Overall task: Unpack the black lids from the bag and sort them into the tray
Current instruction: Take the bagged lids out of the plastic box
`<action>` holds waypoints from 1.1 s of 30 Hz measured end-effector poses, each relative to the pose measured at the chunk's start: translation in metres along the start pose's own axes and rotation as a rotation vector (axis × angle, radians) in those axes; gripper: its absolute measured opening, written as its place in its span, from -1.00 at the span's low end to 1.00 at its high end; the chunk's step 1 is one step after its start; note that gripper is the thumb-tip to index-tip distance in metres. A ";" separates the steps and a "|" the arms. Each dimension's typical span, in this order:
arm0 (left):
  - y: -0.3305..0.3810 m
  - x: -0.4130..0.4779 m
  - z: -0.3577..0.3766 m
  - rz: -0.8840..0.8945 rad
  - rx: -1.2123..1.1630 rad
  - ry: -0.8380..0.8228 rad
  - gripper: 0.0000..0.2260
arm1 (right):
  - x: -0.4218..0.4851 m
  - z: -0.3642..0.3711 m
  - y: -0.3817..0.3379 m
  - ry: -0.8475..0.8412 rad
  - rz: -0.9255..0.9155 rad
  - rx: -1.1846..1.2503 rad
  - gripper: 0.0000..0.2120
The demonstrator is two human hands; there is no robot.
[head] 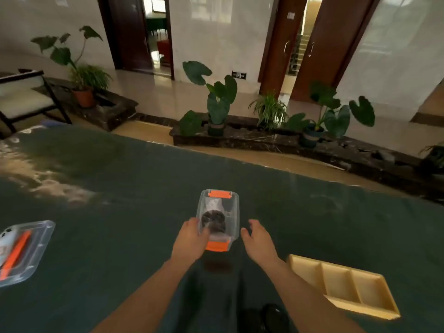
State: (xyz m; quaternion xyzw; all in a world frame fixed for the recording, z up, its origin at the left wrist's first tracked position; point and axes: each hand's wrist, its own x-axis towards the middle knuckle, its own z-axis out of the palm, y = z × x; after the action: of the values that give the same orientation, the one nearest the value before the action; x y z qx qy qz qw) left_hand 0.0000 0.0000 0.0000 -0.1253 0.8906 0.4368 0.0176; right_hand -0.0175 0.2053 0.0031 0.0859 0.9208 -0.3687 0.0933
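Clear lid with orange clip (22, 251) lies far left on green table (120, 188); potted plants (217, 104) beyond; chair (26, 97) left.

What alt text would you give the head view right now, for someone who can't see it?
The left hand grips a clear box with orange latches holding a bag of black lids, while the open right hand hovers beside it. A wooden three-compartment tray sits to the right on the green table.
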 end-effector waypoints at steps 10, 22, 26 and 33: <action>-0.066 0.108 0.031 -0.365 -0.264 -0.177 -0.81 | 0.096 0.066 0.001 0.007 0.390 0.317 -0.79; -0.099 0.049 0.033 -0.245 -0.291 -0.223 -0.78 | 0.019 0.073 0.026 0.036 0.359 0.353 -0.85; -0.101 0.037 0.033 -0.243 -0.290 -0.209 -0.80 | 0.005 0.077 0.030 0.018 0.351 0.325 -0.90; -0.086 0.031 0.022 -0.014 0.114 -0.025 -0.52 | 0.030 0.077 -0.004 0.141 -0.085 -0.075 -0.78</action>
State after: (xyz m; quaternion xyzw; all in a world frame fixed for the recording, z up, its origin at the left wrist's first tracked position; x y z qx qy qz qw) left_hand -0.0110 -0.0401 -0.0847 -0.1249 0.9129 0.3866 0.0388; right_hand -0.0392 0.1515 -0.0554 0.0691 0.9410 -0.3308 0.0159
